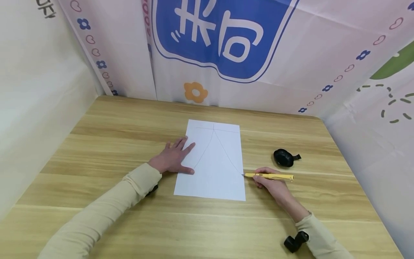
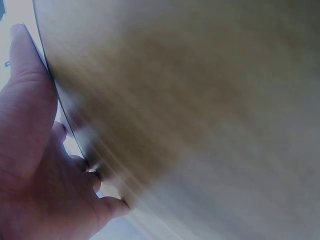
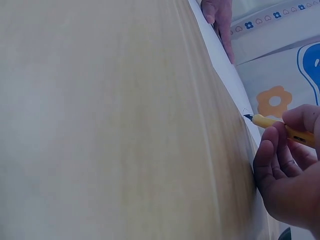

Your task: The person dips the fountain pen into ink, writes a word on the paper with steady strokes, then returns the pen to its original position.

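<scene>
A white sheet of paper [image 1: 216,183] lies on the wooden table, with thin lines drawn on it: a near-level line by the top edge, a short upright stroke, and two lines spreading downward. My left hand [image 1: 173,158] rests with spread fingers on the sheet's left edge; the left wrist view shows this hand [image 2: 50,165] from its thumb side. Pinched in my right hand [image 1: 271,185] is a yellow fountain pen [image 1: 278,176]. Its nib meets the paper's right edge, where the right slanting line ends. In the right wrist view the pen [image 3: 265,122] shows a dark nib.
To the right of the paper lies a small black dish-like object [image 1: 283,158] with a short tab. Wooden tabletop [image 1: 194,230] surrounds the sheet. A printed cloth [image 1: 129,64] with a blue emblem hangs behind, and pale cloth walls stand at both sides.
</scene>
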